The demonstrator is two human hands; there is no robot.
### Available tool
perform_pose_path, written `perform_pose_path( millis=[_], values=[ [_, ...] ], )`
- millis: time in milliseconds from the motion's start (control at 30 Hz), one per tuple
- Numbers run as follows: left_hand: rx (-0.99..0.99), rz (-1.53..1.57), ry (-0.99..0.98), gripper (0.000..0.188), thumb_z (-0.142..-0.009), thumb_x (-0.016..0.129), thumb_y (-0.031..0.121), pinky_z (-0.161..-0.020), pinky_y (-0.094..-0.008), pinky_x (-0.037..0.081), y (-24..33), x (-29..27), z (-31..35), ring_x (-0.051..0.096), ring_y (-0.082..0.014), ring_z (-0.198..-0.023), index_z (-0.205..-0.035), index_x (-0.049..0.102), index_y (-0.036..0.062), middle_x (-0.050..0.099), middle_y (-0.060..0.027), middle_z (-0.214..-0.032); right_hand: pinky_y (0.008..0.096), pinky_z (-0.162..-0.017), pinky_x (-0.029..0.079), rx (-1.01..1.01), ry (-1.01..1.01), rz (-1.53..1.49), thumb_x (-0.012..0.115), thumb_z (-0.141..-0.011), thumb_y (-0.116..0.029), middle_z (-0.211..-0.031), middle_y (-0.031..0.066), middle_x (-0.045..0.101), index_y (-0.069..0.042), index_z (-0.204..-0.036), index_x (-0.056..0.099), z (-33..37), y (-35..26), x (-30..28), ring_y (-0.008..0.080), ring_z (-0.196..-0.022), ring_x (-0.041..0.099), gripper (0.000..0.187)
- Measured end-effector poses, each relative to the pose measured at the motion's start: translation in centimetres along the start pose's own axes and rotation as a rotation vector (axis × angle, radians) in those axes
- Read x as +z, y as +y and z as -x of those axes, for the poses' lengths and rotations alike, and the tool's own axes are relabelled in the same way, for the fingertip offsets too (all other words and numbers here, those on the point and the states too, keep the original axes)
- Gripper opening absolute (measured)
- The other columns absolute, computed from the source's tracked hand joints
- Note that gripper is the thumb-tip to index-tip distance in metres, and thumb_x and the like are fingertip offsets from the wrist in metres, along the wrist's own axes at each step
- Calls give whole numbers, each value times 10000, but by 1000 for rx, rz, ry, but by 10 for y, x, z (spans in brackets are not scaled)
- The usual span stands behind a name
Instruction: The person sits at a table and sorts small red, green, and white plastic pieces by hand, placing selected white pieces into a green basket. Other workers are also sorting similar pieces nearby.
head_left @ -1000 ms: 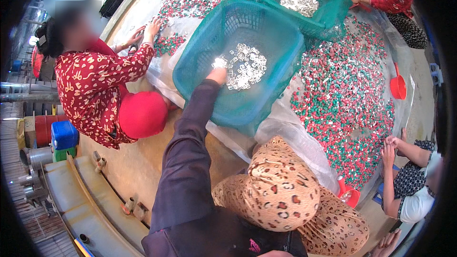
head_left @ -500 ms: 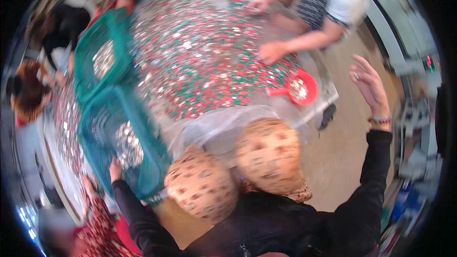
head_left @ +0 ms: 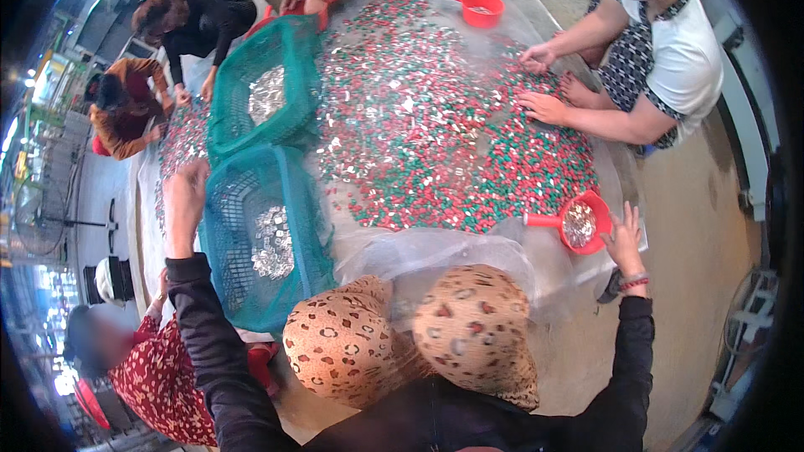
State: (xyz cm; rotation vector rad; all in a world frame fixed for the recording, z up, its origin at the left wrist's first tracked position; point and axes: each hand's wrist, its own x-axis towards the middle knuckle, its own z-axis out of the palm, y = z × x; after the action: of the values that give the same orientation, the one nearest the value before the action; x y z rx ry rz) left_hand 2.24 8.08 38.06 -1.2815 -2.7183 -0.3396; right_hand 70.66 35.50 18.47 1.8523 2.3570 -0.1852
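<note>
My right hand (head_left: 624, 238) is open, fingers spread, just beside the rim of a red plastic scoop (head_left: 555, 221) holding shiny clear or silver bits. My left hand (head_left: 183, 205) is raised at the left rim of a blue mesh basket (head_left: 306, 226). Its fingers are bunched together, and I cannot make out what they hold, if anything. Small shiny pieces (head_left: 274, 244) lie in a pile inside that basket. Ahead of me, a wide layer of small red, green and whitish pieces (head_left: 452, 142) covers a sheet of clear plastic (head_left: 452, 241).
A green mesh basket (head_left: 303, 67) with shiny pieces adjoins the blue one. Another red scoop (head_left: 482, 10) lies at the far side. Co-workers sit around: one in white at right (head_left: 687, 59), one in black at far left (head_left: 219, 12), one in red pattern near left (head_left: 159, 381).
My left hand has come up out of the blue basket to its left rim. My right hand has lowered from the air to the near red scoop. The view has shifted.
</note>
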Motion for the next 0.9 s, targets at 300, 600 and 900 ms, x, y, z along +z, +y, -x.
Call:
perform_pose_path(
  millis=[300,600,900],
  values=[
    [815,42,38,423,-810,647,143,-877,-321,490,161,-52,-134,646,-221,-1026,-1221,591,60,645,-155,-1154,466,-1040,351,-972,-160,-57,676,-780,-156,-1242,211,523,-119,-1170,613,-142,-174,-119,382,-1275,393,397],
    [354,-94,-884,420,-710,742,370,-725,-431,522,89,263,-96,664,-300,-858,-997,695,68,688,-142,-967,347,-593,575,-678,-984,-394,710,-805,-179,-973,181,664,23,-1248,482,-220,-293,-45,267,-775,686,538],
    [-401,206,-514,884,-621,812,95,-978,-442,440,-1,440,-42,495,-398,-1170,-1361,328,82,462,-236,-1282,446,-712,547,-414,-509,-133,742,-692,-19,-1060,340,569,148,-1215,359,-241,-281,165,442,-926,629,669]
  ],
)
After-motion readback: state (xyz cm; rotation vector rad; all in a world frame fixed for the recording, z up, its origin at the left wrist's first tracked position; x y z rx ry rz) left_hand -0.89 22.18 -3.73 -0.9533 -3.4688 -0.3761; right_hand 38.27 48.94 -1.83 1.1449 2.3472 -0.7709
